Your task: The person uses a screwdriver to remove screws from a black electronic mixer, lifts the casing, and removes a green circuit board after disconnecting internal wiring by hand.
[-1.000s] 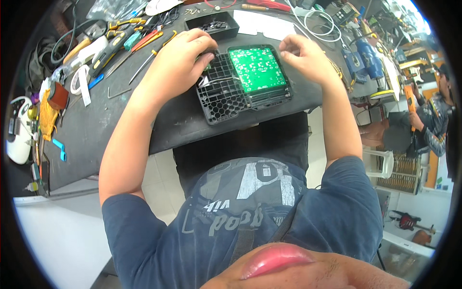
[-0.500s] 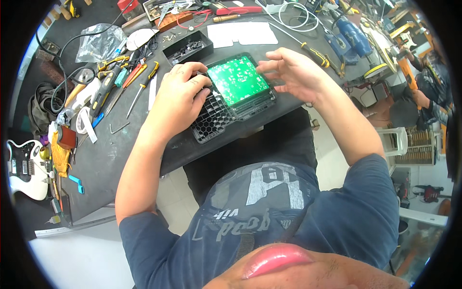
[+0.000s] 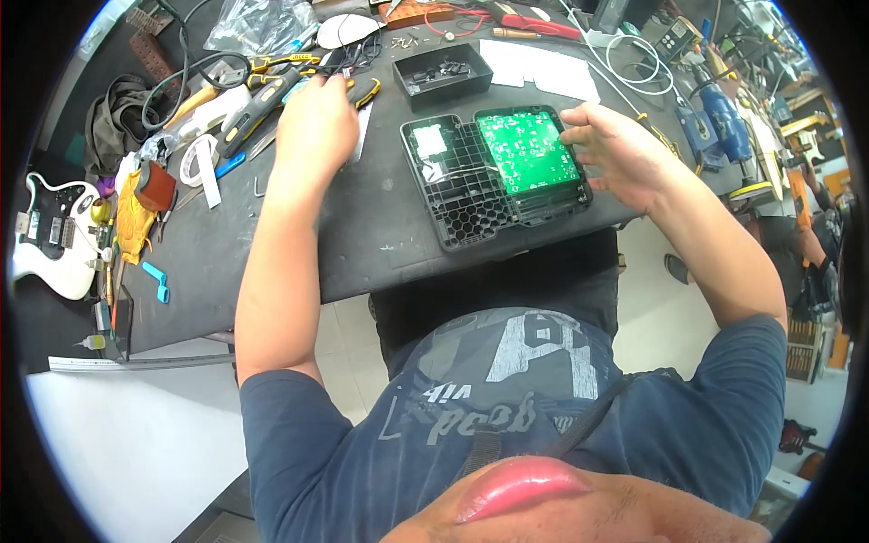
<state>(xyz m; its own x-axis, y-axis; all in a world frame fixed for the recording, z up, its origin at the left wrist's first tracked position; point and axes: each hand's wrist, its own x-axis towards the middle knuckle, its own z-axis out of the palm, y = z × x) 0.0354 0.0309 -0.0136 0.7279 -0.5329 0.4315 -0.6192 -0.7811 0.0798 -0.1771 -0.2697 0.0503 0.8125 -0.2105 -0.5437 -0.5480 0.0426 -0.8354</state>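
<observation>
A green circuit board (image 3: 525, 149) lies in the right half of an opened black plastic case (image 3: 466, 217), whose left half has a honeycomb grid. Beside the right edge of the case is my right hand (image 3: 625, 158), its fingers spread and holding nothing; whether the fingertips touch the edge is unclear. My left hand (image 3: 317, 131) is over the hand tools left of the case. Its fingers point away from me among the handles, partly hidden, so any grip does not show. Next to them lies a yellow-and-black tool handle (image 3: 364, 92).
A black tray (image 3: 444, 77) with small dark parts stands behind the case, with a white sheet (image 3: 540, 68) to its right. Further left lie a utility knife (image 3: 258, 113) and a white guitar body (image 3: 59, 235). A blue machine (image 3: 729, 118) stands far right.
My left hand has left the case and moved left to the tools, uncovering the case's left half. My right hand stays beside the board. The whole view has shifted.
</observation>
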